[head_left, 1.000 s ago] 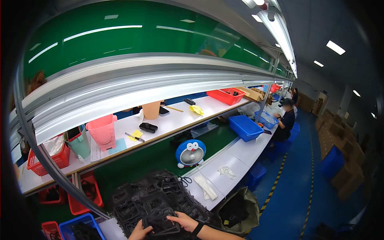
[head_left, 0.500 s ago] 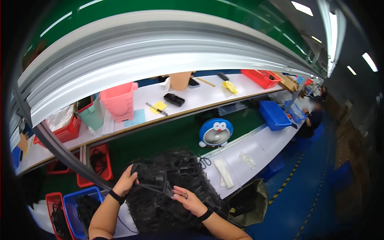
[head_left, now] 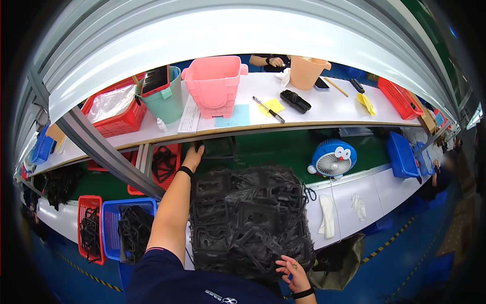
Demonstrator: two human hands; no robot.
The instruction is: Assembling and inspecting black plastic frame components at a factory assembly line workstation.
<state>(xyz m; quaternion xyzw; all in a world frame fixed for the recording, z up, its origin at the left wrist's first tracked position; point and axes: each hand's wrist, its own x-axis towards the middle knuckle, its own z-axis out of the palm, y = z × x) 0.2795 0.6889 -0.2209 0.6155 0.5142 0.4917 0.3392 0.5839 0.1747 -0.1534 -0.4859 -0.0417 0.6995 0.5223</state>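
My left hand (head_left: 195,154) reaches forward to just below the shelf edge, its fingers closed at the left side of a thin black rectangular frame (head_left: 220,157). The fingertips are partly hidden. In front of me lies a wide heap of black plastic frames (head_left: 253,213), tangled and layered. At the heap's near right corner is my right hand (head_left: 293,273), its fingers bent a little and apart with nothing in them. A red basket (head_left: 178,152) with black pieces stands just left of my left hand.
A blue basket (head_left: 111,223) and a red basket (head_left: 82,202) hold black frames at left. A pink bin (head_left: 212,76) stands on the shelf (head_left: 304,111). Right of the heap are scissors (head_left: 310,194), a blue fan (head_left: 331,158) and a white cloth (head_left: 326,215). A metal post (head_left: 109,149) slants nearby.
My left hand has moved forward from over the heap with a black frame. My right hand has let go and drawn back to the near right corner. The view has turned left.
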